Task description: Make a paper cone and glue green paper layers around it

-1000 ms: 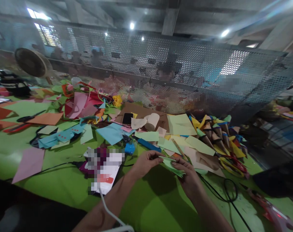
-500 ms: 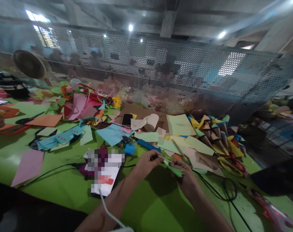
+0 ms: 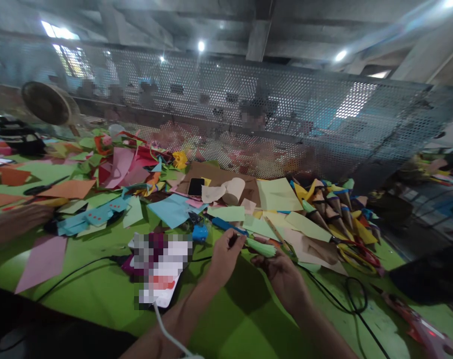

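Note:
My left hand [image 3: 227, 252] pinches the left end of a pale green fringed paper strip [image 3: 262, 247], rolled or bundled, with its cut fringe pointing right. Just below the fringed end is my right hand [image 3: 282, 274], its fingers loosely bent and apart; whether a fingertip touches the fringe is hard to tell. Behind my left hand lies a blue tool with a long handle [image 3: 226, 225]. A pencil-like stick [image 3: 277, 233] rests on the papers beyond my right hand.
A phone [image 3: 174, 276] with a white cable lies left of my arms. Scissors [image 3: 413, 314], a black cord [image 3: 355, 304] and paper cones [image 3: 329, 209] are at right. A paper roll [image 3: 234, 191] stands behind. Another person's hand [image 3: 28, 219] reaches in from the left.
My right hand has let go of the strip and dropped slightly below it. The strip now lies more level in my left hand. The other person's hand has come further in.

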